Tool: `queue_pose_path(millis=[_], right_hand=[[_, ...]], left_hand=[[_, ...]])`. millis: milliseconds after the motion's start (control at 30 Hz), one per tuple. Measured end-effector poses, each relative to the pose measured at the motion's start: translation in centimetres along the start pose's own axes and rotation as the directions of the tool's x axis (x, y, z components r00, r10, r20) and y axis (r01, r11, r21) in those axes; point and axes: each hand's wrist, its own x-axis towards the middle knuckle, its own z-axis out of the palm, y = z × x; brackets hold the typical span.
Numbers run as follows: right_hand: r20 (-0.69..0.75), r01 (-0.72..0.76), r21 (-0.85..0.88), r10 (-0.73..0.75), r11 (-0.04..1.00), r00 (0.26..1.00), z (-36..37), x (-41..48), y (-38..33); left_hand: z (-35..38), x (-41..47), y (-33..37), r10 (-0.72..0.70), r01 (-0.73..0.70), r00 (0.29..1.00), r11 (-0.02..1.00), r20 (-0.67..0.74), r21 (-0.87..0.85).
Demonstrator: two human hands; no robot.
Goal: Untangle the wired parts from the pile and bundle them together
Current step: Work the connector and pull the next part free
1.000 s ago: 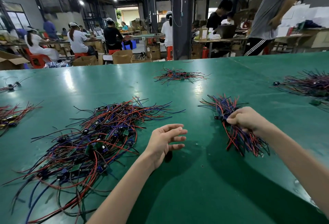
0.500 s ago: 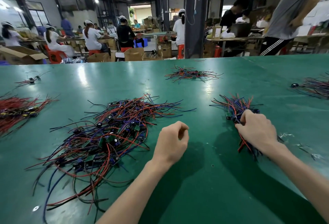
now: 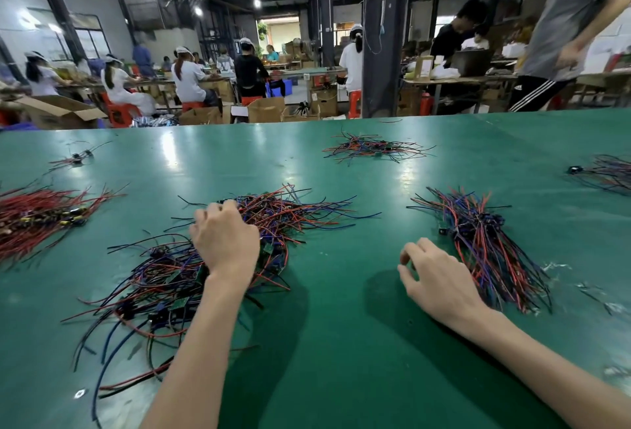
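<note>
Arching over the pile [image 3: 160, 275], left hand [image 3: 225, 241] curls downward; right hand [image 3: 437, 282] loosely curled.

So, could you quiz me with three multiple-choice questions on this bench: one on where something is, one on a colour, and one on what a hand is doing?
1. Where is the left hand?
A. Over the tangled pile of wires
B. On a cardboard box
C. In the person's lap

2. What colour is the table?
A. Grey
B. Green
C. Brown

3. What is the right hand doing?
A. Gripping scissors
B. Lifting a wire high
C. Holding nothing, beside the neat bundle

Answers:
1 A: its fingers curl down into the red, blue and black tangle.
2 B: the whole top is glossy green.
3 C: its loosely curled fingers are empty and low over the table, with the bundle lying to its right.
</note>
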Motion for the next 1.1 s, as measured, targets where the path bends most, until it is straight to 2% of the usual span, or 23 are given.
queue_pose_path(millis=[167,267,467,633,800,933,1100], right_hand=[[-0.001,0.022,0.009,-0.022,1.0,1.0,0.8,0.1,-0.3],[-0.013,0.01,0.053,-0.01,0.999,1.0,0.9,0.1,-0.1],[-0.028,-0.008,0.105,0.011,0.994,1.0,0.8,0.1,-0.1],[-0.026,-0.026,0.128,0.029,0.991,0.999,0.7,0.0,-0.1],[-0.029,-0.042,0.154,0.047,0.987,0.998,0.7,0.1,-0.1],[-0.03,-0.049,0.161,0.054,0.986,0.998,0.6,0.1,-0.1],[-0.036,-0.047,0.174,0.054,0.984,0.998,0.5,0.1,-0.1]], left_hand=[[0.4,1.9,-2.2,-0.136,0.115,0.964,0.988,0.228,0.102],[0.9,1.8,-2.8,-0.182,0.168,0.937,0.983,0.296,0.074],[1.2,2.2,-3.3,-0.225,0.232,0.944,0.973,0.243,0.001],[1.6,2.1,-3.6,-0.204,0.188,0.947,0.978,0.25,0.087],[1.9,2.1,-3.6,-0.179,0.162,0.962,0.982,0.205,0.1],[1.8,1.8,-3.2,-0.118,0.12,0.991,0.992,0.068,-0.036],[0.9,1.7,-2.0,-0.009,-0.016,0.996,0.959,-0.087,-0.282]])
